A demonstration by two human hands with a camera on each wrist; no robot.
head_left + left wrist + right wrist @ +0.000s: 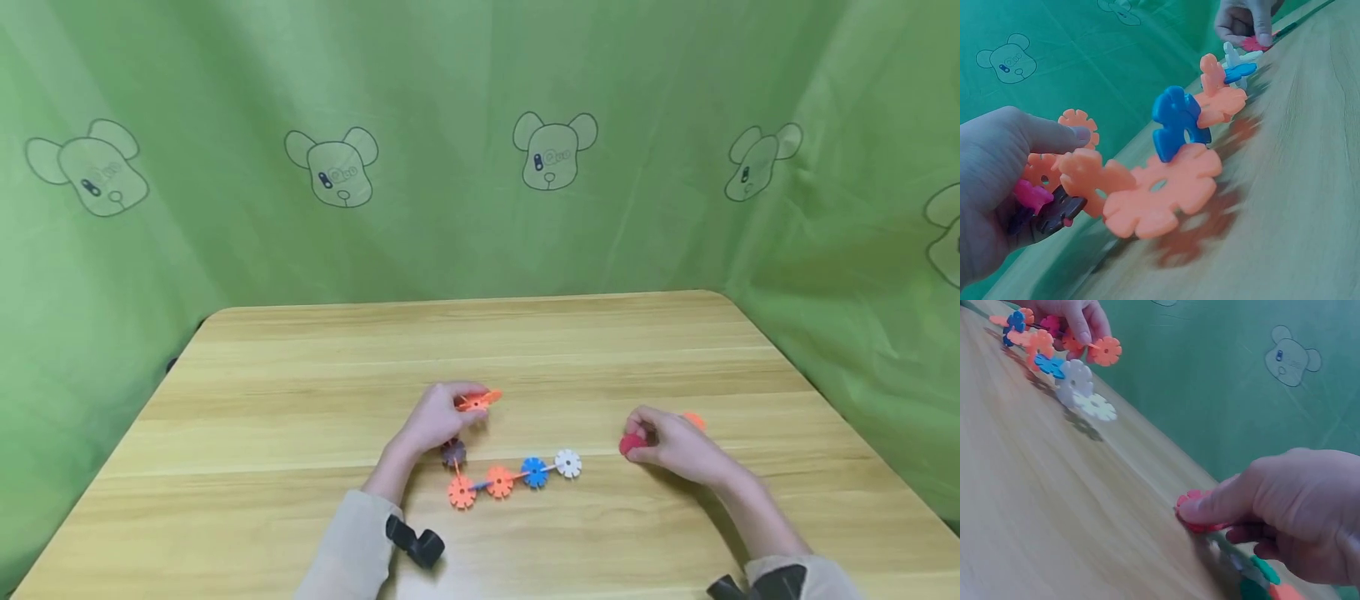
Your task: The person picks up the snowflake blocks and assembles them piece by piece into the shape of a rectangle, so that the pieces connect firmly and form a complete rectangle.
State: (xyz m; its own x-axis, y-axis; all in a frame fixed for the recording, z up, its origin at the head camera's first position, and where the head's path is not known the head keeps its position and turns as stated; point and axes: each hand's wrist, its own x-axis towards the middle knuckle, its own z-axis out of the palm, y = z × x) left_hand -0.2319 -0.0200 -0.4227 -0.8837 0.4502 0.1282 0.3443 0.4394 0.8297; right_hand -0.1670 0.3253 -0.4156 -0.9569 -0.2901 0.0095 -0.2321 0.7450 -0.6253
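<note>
A chain of flower-shaped interlocking discs, with an orange disc [462,492], a blue disc [535,472] and a white disc [568,463], curves over the table. My left hand [438,412] grips the chain's far end, thumb against the orange pieces [1077,121]. A pink disc [1034,195] and a dark disc [1062,214] sit beside its palm. Off to the right of the chain, my right hand [675,446] pinches a red disc [632,445] between thumb and fingers, apart from the chain. Part of this disc is hidden by the thumb in the right wrist view [1197,519].
Under and behind the right hand lie loose discs, among them a green one [1265,569] and an orange one [694,420]. The wooden table [300,358] ends at a green curtain [450,242] with mouse-like heads drawn on it.
</note>
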